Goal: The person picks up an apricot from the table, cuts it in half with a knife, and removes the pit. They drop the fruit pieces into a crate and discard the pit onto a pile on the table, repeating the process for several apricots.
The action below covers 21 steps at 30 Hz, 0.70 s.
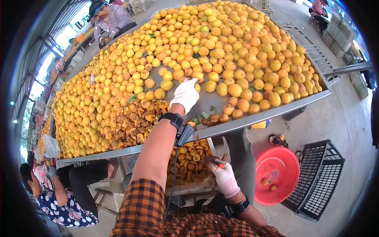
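Note:
My left hand, in a white glove, reaches over the near side of a metal table heaped with apricots. Its fingers are curled at an apricot that partly shows beside the glove. Lower down, my right hand, also gloved, is closed around a small knife-like tool with a reddish handle; its blade is not clear. Beside that hand, under the table edge, a container holds halved apricots. A mound of brownish, torn apricot pieces lies left of my left forearm.
To the right on the floor stand a red basin with a few pieces inside and black plastic crates. A seated person is at lower left; another person works across the table. Stacked crates stand at far right.

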Each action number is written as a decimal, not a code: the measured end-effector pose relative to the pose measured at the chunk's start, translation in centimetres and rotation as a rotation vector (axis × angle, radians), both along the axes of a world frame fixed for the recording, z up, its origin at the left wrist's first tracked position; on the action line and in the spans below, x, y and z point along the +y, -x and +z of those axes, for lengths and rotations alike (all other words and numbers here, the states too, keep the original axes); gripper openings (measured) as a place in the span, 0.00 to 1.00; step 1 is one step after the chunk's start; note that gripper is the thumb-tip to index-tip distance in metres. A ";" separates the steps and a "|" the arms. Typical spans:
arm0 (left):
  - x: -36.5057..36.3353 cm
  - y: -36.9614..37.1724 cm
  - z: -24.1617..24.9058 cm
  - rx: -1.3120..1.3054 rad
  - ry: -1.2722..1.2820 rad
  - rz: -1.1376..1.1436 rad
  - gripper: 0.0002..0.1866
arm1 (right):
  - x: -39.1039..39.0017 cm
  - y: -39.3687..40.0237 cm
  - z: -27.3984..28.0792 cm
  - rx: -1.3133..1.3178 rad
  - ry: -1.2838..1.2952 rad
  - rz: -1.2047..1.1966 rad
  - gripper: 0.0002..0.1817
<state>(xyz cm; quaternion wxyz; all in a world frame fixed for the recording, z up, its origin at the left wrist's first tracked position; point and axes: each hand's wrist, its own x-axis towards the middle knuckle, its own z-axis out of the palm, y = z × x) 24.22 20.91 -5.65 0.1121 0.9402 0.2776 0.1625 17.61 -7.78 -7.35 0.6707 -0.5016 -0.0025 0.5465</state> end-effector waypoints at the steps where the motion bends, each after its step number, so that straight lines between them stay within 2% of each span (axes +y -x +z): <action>1: -0.4 0.0 1.1 -0.014 0.225 0.074 0.24 | -0.1 -0.2 0.2 -0.014 0.022 -0.015 0.12; 2: -0.8 0.4 1.7 -0.029 0.450 0.151 0.25 | -0.1 -0.4 0.1 -0.013 0.023 -0.019 0.12; 3: -0.9 1.3 1.9 -0.072 0.551 0.160 0.25 | -0.2 -0.5 -0.2 -0.072 -0.017 -0.051 0.13; 4: -1.4 2.9 2.3 -0.211 0.746 0.096 0.21 | -0.2 -0.6 -0.1 -0.132 -0.060 -0.081 0.13; 5: -2.9 4.8 4.0 -0.359 1.009 0.074 0.20 | -0.2 -0.5 0.4 -0.226 -0.105 -0.140 0.13; 6: -4.7 7.1 5.7 -0.511 1.271 0.052 0.20 | -0.3 -0.7 1.3 -0.201 -0.141 -0.138 0.14; 8: -6.1 11.8 5.5 -0.611 1.666 -0.179 0.20 | 0.5 -0.5 3.8 -0.343 -0.187 -0.170 0.18; 9: -7.9 13.6 6.2 -0.628 1.792 -0.219 0.21 | 1.1 -0.2 4.3 -0.426 -0.216 -0.154 0.21; 10: -9.0 15.3 5.6 -0.610 1.696 -0.299 0.23 | 1.7 0.0 4.8 -0.513 -0.248 -0.139 0.24; 11: -10.6 16.7 5.8 -0.672 1.719 -0.286 0.23 | 2.0 0.7 6.7 -0.410 -0.302 -0.085 0.29; 14: -14.5 20.3 6.4 -0.754 1.715 -0.362 0.24 | 2.9 2.8 7.5 -0.569 -0.434 0.069 0.30; 15: -15.2 21.4 6.4 -0.799 1.675 -0.301 0.25 | 2.8 3.6 7.3 -0.576 -0.433 0.079 0.30; 17: -17.1 22.7 6.9 -0.921 1.600 -0.178 0.26 | 2.6 5.2 7.1 -0.760 -0.381 0.036 0.31; 18: -18.0 22.9 6.4 -0.937 1.596 -0.179 0.26 | 2.6 6.0 7.3 -0.767 -0.384 0.047 0.31; 21: -19.3 23.2 4.5 -1.149 1.456 -0.116 0.23 | 2.4 7.9 8.1 -1.082 -0.356 -0.020 0.32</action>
